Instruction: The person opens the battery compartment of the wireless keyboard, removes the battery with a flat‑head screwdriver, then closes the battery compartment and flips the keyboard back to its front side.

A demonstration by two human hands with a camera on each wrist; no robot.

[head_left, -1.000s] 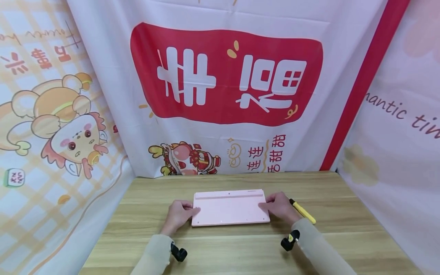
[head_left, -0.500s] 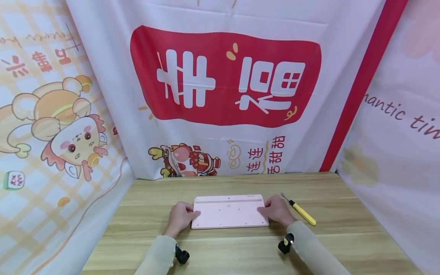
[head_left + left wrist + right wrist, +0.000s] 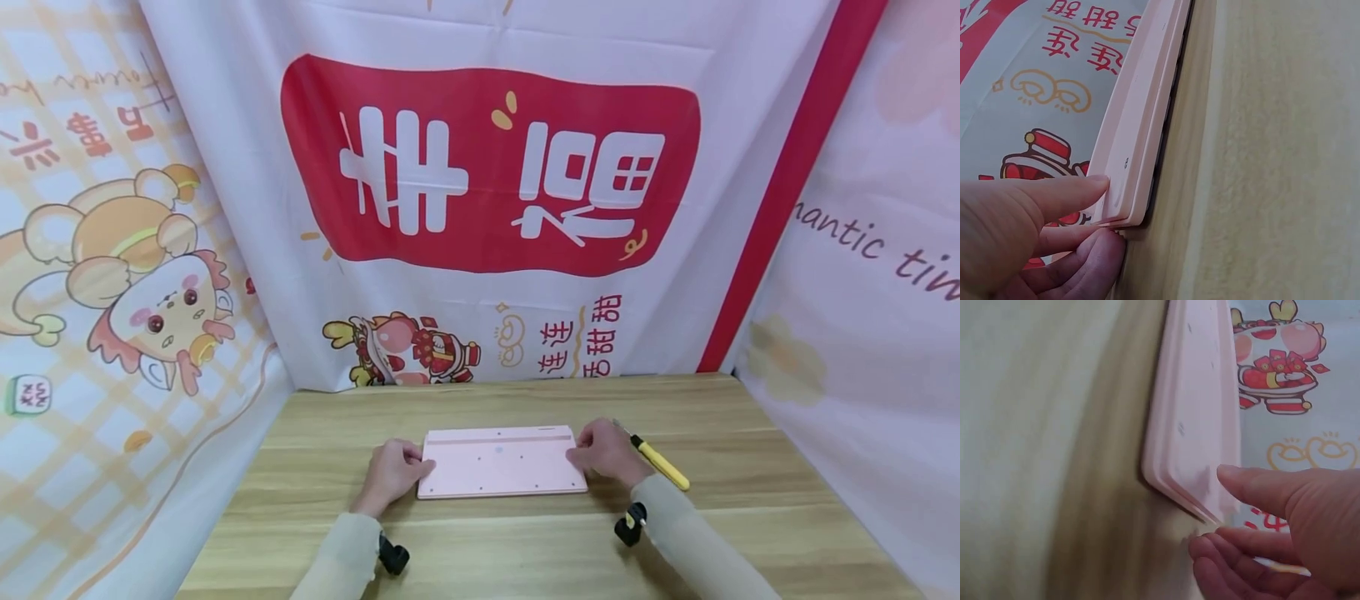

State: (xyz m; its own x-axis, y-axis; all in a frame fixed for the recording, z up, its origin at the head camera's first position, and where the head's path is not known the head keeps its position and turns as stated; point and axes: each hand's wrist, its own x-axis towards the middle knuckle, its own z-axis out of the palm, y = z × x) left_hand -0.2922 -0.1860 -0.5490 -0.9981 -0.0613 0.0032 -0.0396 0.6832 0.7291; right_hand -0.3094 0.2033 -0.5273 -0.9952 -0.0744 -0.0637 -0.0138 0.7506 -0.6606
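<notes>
A pink keyboard [image 3: 501, 467] lies with its underside up on the wooden table, showing small screws and a raised bar along its far side. In the left wrist view, dark parts show beneath its rim. My left hand [image 3: 393, 475] pinches the left end, thumb [image 3: 1094, 187] on top and fingers curled at the edge. At the other end, my right hand [image 3: 609, 454] has its thumb [image 3: 1235, 478] over the surface and its bent fingers right at the corner. Just right of that hand lies a screwdriver [image 3: 662, 465] with a yellow handle, its metal shaft partly hidden by the hand.
The wooden table [image 3: 495, 554] reaches back to a hanging white cloth [image 3: 420, 287] with red print. Printed cloths also flank it, one at the left [image 3: 217, 450] and one at the right [image 3: 847, 350].
The keyboard has come slightly nearer and tilted so that more screws show. My right hand moved left with it, then shifted back right, again covering part of the screwdriver's shaft.
</notes>
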